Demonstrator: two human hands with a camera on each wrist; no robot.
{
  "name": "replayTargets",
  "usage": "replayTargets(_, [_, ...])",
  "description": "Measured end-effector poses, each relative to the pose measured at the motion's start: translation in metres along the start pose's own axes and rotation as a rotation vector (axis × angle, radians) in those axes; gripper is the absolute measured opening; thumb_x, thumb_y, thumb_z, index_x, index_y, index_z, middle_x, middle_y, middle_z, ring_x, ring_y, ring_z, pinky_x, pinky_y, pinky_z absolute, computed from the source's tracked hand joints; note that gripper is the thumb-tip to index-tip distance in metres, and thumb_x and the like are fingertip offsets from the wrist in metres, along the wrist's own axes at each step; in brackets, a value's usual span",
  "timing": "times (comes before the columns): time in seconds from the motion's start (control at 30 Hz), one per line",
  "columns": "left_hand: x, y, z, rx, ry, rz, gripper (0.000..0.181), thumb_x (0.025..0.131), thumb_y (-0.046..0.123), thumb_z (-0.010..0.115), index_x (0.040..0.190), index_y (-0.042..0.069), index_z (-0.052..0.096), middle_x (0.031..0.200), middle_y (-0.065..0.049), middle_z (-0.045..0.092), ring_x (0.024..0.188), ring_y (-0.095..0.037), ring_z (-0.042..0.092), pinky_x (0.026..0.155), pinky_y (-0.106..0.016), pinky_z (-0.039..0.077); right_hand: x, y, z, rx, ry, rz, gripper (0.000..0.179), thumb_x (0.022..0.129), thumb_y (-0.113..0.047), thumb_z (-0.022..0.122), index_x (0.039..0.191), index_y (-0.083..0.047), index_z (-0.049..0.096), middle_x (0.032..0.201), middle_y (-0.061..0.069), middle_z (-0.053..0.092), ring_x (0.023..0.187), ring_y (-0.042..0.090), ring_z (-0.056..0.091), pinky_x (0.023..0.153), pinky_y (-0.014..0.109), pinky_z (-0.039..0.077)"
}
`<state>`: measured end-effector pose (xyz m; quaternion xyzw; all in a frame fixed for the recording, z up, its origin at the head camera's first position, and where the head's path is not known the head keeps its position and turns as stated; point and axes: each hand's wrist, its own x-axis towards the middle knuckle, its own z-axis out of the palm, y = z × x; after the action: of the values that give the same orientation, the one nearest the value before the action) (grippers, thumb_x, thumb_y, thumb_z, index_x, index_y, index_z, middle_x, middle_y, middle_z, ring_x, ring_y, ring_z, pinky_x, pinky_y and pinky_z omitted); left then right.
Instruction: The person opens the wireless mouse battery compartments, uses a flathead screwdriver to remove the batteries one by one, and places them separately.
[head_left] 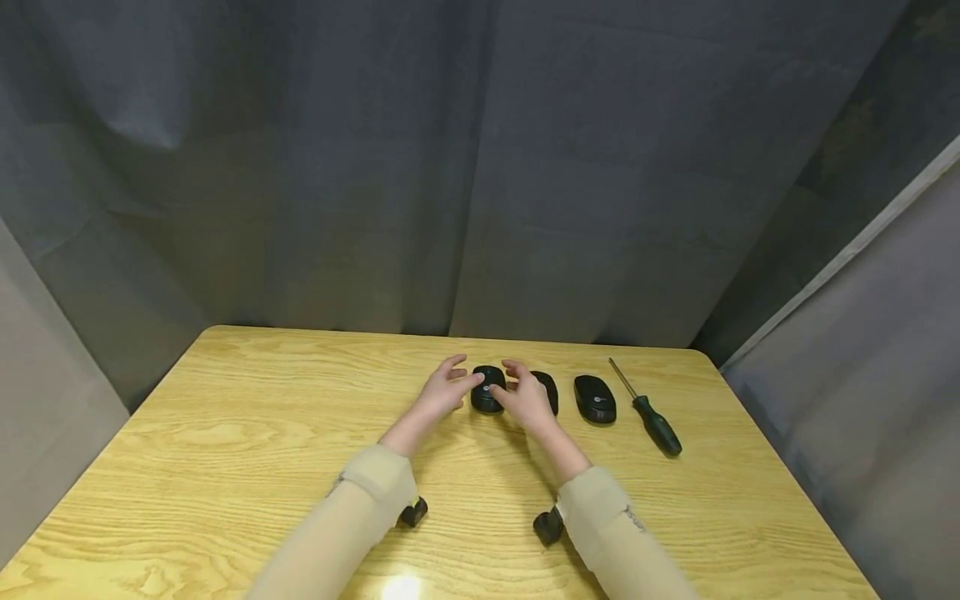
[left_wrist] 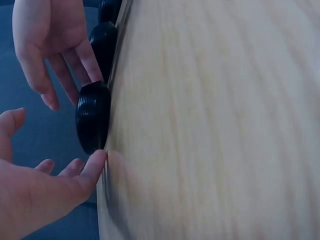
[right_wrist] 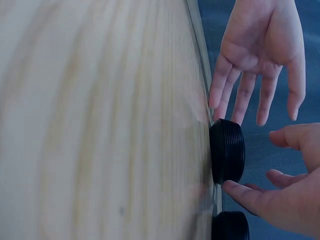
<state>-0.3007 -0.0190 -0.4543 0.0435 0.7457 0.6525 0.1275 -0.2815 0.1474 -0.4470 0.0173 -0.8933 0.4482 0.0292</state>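
A black computer mouse lies on the wooden table between my two hands. On its left side is my left hand, thumb and fingers spread. My right hand is at the mouse's right side with its fingers loosely bent. In the left wrist view, a left fingertip meets or nearly meets the near end of the mouse. The right wrist view has a right fingertip at the edge of the mouse; firm contact cannot be told. Behind the right hand, a second black mouse is partly hidden.
A third black mouse sits farther right. Beside it lies a screwdriver with a dark green and black handle, its shaft pointing away. Grey curtains hang behind the far edge of the table.
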Motion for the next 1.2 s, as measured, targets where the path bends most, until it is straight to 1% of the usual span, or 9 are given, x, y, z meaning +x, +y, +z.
replayTargets(0.1, [0.003,-0.002,0.003,0.008,-0.021,-0.002,0.069,0.090,0.031,0.063,0.148,0.015,0.029,0.144,-0.019,0.038,0.124,-0.035,0.047,0.097,-0.047,0.047,0.002,0.001,0.002,-0.006,-0.007,0.029,0.057,0.090,-0.020,0.064,0.140,-0.006,0.040,0.138,0.022,0.046,0.120,0.038,0.052,0.089,0.047,0.052])
replayTargets(0.23, [0.008,-0.005,0.004,0.017,-0.023,0.002,0.066,0.090,0.022,0.063,0.147,0.014,0.030,0.142,-0.019,0.041,0.120,-0.035,0.052,0.095,-0.045,0.049,0.005,0.002,0.004,-0.015,-0.025,0.049,0.058,0.090,-0.019,0.064,0.141,-0.006,0.039,0.138,0.023,0.046,0.119,0.037,0.053,0.088,0.047,0.053])
replayTargets(0.37, [0.011,-0.008,0.003,0.025,-0.026,0.015,0.067,0.088,0.013,0.065,0.146,0.011,0.032,0.141,-0.020,0.042,0.116,-0.034,0.055,0.093,-0.043,0.051,0.008,0.004,0.007,-0.036,-0.032,0.044,0.058,0.089,-0.019,0.065,0.140,-0.004,0.041,0.135,0.024,0.049,0.117,0.036,0.055,0.087,0.045,0.053])
replayTargets(0.5, [0.014,-0.011,0.001,0.023,-0.026,0.040,0.069,0.084,0.005,0.067,0.145,0.007,0.034,0.139,-0.021,0.044,0.115,-0.034,0.055,0.089,-0.041,0.053,0.010,0.005,0.010,-0.066,-0.027,0.032,0.057,0.088,-0.017,0.066,0.138,-0.002,0.043,0.133,0.024,0.051,0.113,0.035,0.057,0.085,0.043,0.055])
replayTargets(0.67, [0.016,-0.012,0.003,0.013,0.001,0.049,0.068,0.081,-0.002,0.068,0.142,0.005,0.038,0.137,-0.020,0.045,0.116,-0.035,0.054,0.086,-0.037,0.054,0.013,0.005,0.012,-0.082,-0.008,0.021,0.055,0.087,-0.015,0.067,0.136,-0.002,0.047,0.130,0.024,0.054,0.110,0.035,0.059,0.082,0.041,0.056])
replayTargets(0.8, [0.016,-0.012,0.005,0.001,0.038,0.039,0.067,0.080,-0.004,0.068,0.140,0.004,0.041,0.136,-0.020,0.046,0.114,-0.034,0.054,0.083,-0.036,0.054,0.011,0.003,0.013,-0.071,-0.004,0.018,0.053,0.086,-0.013,0.067,0.135,-0.003,0.048,0.129,0.023,0.055,0.109,0.034,0.060,0.082,0.041,0.056])
replayTargets(1.0, [0.013,-0.005,0.005,-0.071,0.091,0.021,0.065,0.080,-0.005,0.068,0.139,0.006,0.043,0.136,-0.018,0.045,0.112,-0.032,0.056,0.082,-0.040,0.054,0.011,-0.006,0.010,-0.043,0.030,-0.013,0.050,0.087,-0.014,0.067,0.133,-0.004,0.051,0.130,0.018,0.056,0.108,0.032,0.061,0.083,0.042,0.055])
replayTargets(1.1, [0.012,0.001,0.005,-0.109,0.106,0.029,0.064,0.080,-0.007,0.067,0.138,0.006,0.044,0.136,-0.017,0.045,0.112,-0.032,0.057,0.082,-0.039,0.055,0.011,-0.010,0.007,-0.024,0.047,-0.026,0.049,0.088,-0.014,0.066,0.133,-0.005,0.051,0.131,0.016,0.056,0.110,0.032,0.059,0.083,0.040,0.055])
replayTargets(1.2, [0.009,0.009,0.005,-0.133,0.117,0.039,0.063,0.079,-0.009,0.067,0.136,0.008,0.047,0.135,-0.016,0.045,0.112,-0.032,0.058,0.083,-0.037,0.055,0.010,-0.013,0.004,0.015,0.060,-0.035,0.048,0.088,-0.013,0.065,0.134,-0.006,0.051,0.132,0.015,0.055,0.113,0.033,0.057,0.080,0.038,0.057])
